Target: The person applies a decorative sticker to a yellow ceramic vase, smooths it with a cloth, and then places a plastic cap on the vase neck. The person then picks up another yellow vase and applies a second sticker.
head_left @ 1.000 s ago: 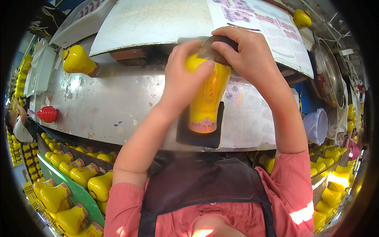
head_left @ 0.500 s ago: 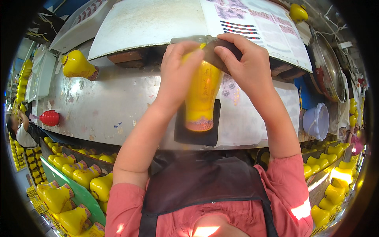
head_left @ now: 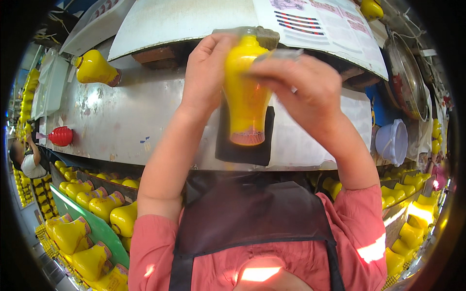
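A glossy yellow vase (head_left: 248, 104) with a patterned pinkish base band lies on a folded black cloth (head_left: 242, 156), its narrow neck pointing away from me. My left hand (head_left: 206, 72) is closed against the vase's left shoulder; its fingertips are partly hidden. Over the right shoulder of the vase is my right hand (head_left: 306, 85), smeared by motion, with its fingers pinched on a thin flat greyish piece (head_left: 281, 54). Faint print shows on the vase's body. Behind the neck lies a grey-brown folded cloth (head_left: 266, 38).
A raised white board (head_left: 194, 24) carries printed decal sheets (head_left: 298, 29). Another yellow vase (head_left: 97, 69), a red bottle (head_left: 61, 136) and a lilac bucket (head_left: 391, 142) stand about the metal table (head_left: 121, 131). Racks of yellow vases (head_left: 102, 206) flank me; a person (head_left: 31, 162) is far left.
My right hand has swung down and right from the neck with the flat piece, uncovering the neck. My left hand has shifted slightly left, off the front of the vase.
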The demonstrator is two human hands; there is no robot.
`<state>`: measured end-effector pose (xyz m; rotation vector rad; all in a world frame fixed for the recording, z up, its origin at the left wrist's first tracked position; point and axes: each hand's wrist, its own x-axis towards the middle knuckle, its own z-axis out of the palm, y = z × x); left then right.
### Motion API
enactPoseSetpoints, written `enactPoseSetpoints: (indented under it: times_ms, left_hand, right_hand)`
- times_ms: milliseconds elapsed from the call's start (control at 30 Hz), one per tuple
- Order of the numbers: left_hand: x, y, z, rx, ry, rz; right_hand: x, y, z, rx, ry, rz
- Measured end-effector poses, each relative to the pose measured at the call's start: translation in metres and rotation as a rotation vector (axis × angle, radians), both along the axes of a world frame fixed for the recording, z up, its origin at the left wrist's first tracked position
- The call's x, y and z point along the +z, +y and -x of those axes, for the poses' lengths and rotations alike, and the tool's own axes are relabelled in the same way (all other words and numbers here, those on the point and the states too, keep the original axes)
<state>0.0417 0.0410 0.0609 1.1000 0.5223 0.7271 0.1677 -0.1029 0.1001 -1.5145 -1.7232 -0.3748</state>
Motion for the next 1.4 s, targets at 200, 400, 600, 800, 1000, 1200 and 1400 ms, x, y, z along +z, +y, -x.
enactPoseSetpoints:
  times_ms: [200, 400, 600, 800, 1000, 1200, 1400]
  left_hand:
    - [-0.007, -0.010, 0.004, 0.015, 0.287, -0.517]
    - [-0.030, -0.008, -0.002, 0.111, 0.245, -0.596]
    - [-0.039, -0.005, -0.002, 0.071, 0.081, -0.437]
    - [-0.029, -0.030, 0.007, 0.072, 0.034, -0.223]
    - [-0.027, -0.035, 0.013, -0.016, -0.091, -0.054]
    - [-0.028, -0.033, 0.015, -0.030, -0.127, -0.042]
    - [-0.029, -0.032, 0.014, -0.043, -0.155, -0.009]
  right_hand:
    - [-0.009, -0.026, 0.033, 0.446, -0.120, 0.177]
    - [-0.030, -0.043, 0.008, 0.018, 0.130, 0.032]
    - [-0.053, -0.071, 0.034, 0.244, 0.303, 0.099]
    - [-0.059, -0.074, 0.036, -0.158, 0.439, 0.028]
    - [-0.064, -0.066, 0.046, 0.103, 0.444, 0.083]
    - [-0.064, -0.037, 0.022, -0.337, 0.805, -0.041]
    - [-0.077, -0.048, 0.035, -0.051, 0.716, 0.051]
